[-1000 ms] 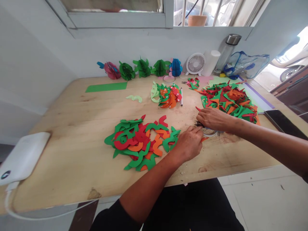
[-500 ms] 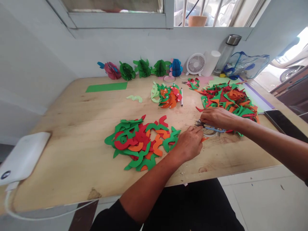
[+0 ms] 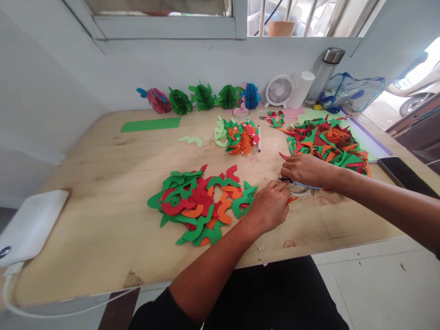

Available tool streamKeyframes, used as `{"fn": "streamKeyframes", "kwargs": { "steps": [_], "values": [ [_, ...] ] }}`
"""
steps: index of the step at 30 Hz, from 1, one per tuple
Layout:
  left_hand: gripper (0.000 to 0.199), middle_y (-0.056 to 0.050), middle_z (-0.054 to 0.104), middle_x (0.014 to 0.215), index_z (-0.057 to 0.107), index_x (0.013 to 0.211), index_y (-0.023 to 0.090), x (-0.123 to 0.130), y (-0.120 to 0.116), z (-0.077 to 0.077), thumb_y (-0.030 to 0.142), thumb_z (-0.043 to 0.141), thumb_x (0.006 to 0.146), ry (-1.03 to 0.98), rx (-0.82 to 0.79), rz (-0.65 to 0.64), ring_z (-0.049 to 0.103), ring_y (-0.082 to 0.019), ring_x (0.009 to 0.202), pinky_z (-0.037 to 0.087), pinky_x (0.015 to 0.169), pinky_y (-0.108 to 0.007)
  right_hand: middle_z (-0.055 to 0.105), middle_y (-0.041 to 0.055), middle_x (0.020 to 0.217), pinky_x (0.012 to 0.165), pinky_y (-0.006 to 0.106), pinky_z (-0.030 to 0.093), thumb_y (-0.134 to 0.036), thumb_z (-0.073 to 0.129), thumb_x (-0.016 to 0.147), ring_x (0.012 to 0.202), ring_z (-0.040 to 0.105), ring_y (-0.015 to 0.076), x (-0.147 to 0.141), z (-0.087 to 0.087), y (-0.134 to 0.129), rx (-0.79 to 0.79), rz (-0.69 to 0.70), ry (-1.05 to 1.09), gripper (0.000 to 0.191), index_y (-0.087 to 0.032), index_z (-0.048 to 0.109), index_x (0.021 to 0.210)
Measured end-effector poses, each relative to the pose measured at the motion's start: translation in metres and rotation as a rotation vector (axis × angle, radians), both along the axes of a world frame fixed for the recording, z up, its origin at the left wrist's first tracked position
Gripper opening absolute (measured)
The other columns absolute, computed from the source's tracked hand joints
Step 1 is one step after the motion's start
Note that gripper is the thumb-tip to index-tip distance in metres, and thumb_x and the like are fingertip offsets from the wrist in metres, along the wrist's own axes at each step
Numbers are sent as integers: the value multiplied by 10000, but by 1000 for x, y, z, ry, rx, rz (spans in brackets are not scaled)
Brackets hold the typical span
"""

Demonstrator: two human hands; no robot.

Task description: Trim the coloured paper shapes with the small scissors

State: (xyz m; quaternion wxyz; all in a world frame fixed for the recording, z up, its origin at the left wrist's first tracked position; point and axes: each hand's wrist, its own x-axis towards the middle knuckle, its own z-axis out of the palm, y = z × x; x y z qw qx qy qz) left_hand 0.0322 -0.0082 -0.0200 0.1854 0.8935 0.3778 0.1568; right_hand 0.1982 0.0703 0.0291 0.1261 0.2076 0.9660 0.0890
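Observation:
Over the right part of the wooden table, my left hand point(image 3: 271, 206) and my right hand point(image 3: 302, 168) almost meet at the fingertips. The fingers of both are closed in a pinch, and what they hold is too small or hidden. A pointed orange paper tip point(image 3: 292, 200) shows beside my left hand's fingers. Below my right hand lies a slim blue-handled tool point(image 3: 307, 185) with a dark tip, across a roll of clear tape point(image 3: 299, 189). To the left of my left hand is a loose heap of wavy green, red and orange paper cutouts point(image 3: 197, 206).
Pointed paper scraps point(image 3: 330, 142) are piled at the right, near a black phone point(image 3: 409, 176). Behind the hands lie stacked cutouts point(image 3: 240, 137) and a marker point(image 3: 259, 138). Honeycomb paper figures point(image 3: 204, 97), a small fan point(image 3: 279, 90) and a glass bottle point(image 3: 325, 75) line the wall.
My right hand has shifted slightly left and down, covering more of the tool's dark end. My left hand has stayed nearly in place.

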Motion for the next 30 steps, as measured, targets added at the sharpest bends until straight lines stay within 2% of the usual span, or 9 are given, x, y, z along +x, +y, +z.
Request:
{"fn": "streamKeyframes", "kwargs": {
  "steps": [5, 12, 30],
  "values": [
    [159, -95, 573, 1236, 597, 905, 136, -1, 0, 1, 131, 466, 814, -13, -7, 6, 487, -224, 1114, 440, 959, -344, 631, 94, 748, 623, 306, 313, -122, 507, 863, 702, 549, 191, -9, 0, 1, 9, 12, -77, 129, -121, 594, 769],
    [167, -105, 574, 1239, 602, 924, 138, -2, 0, 5, 139, 472, 819, 0, -37, 0, 478, -229, 1123, 451, 956, -366, 633, 99, 752, 614, 302, 307, -101, 492, 861, 690, 556, 185, -10, 0, 0, 47, 8, -113, 125, -112, 588, 781],
    [277, -103, 534, 1309, 585, 1062, 112, 0, 0, -1, 133, 466, 813, -9, 5, -6, 489, -214, 1136, 415, 1001, -352, 636, 106, 732, 600, 298, 283, -106, 479, 866, 669, 554, 192, -4, -1, 1, 100, -53, -55, 126, -101, 579, 790]
  ]
}}
